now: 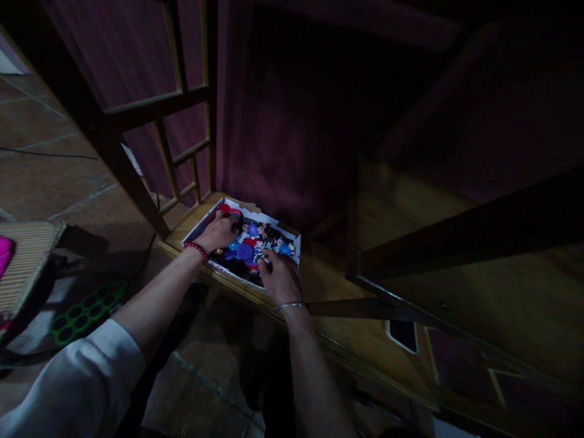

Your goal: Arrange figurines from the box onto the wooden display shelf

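Observation:
A shallow white cardboard box [295,246] holds a jumble of small toy figures [285,248] and round plastic pieces. My left hand [219,233], with a red bead bracelet at the wrist, reaches into its left side beside a red round piece [230,210]. Its fingers are curled down, and what they grip is hidden. Over the front right part of the box is my right hand [281,278], a thin silver bangle on its wrist. Its fingers bend in among the figures; any held piece is too small to name. Between the hands lies a purple-blue disc [245,252].
The box rests on a wooden ledge [326,267] beside a wooden lattice frame [159,106]. A dark-screened phone-like object [402,336] lies farther right. At left are a striped seat [31,255] and a green holder with round holes [84,313]. The scene is dim.

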`<state>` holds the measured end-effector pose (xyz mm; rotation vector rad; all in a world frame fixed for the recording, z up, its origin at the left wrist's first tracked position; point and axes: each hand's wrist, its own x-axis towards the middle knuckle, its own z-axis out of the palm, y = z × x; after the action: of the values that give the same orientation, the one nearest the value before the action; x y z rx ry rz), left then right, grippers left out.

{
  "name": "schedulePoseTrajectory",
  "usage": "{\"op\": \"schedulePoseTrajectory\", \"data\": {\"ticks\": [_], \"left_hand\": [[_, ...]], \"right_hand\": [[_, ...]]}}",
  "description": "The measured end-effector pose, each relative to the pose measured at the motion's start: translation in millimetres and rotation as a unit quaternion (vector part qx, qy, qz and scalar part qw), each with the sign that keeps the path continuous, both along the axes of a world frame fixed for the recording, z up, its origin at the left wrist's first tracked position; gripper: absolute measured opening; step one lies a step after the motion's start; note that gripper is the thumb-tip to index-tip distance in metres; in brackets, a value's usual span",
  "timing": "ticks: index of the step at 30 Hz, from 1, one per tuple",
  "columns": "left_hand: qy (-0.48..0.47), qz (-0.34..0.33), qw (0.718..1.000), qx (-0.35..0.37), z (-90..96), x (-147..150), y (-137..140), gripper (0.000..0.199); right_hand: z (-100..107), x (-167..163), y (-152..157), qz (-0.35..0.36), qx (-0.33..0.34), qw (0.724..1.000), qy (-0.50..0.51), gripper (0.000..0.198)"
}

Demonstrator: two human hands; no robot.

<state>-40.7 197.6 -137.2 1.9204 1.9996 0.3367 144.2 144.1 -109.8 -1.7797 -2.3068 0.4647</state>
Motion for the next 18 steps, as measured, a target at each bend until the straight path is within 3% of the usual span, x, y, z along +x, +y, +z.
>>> {"op": "schedulePoseTrajectory", "data": {"ticks": [6,13,18], "left_hand": [[-0.006,-0.002,1.000,0.012,-3.1,1.4,2.5,0.040],[-0.017,0.038,0.999,0.012,6.5,4.5,-1.7,0.046],[-0.006,0.014,1.000,0.021,2.3,3.1,0.6,0.044]], "right_hand": [[1.7,0.4,-0.8,0.002,0.002,1.000,0.005,0.030],[-1.3,1.3,-0.1,0.005,0.008,1.000,0.010,0.030],[-0.8,0.9,0.1,0.004,0.005,1.000,0.007,0.031]]}}
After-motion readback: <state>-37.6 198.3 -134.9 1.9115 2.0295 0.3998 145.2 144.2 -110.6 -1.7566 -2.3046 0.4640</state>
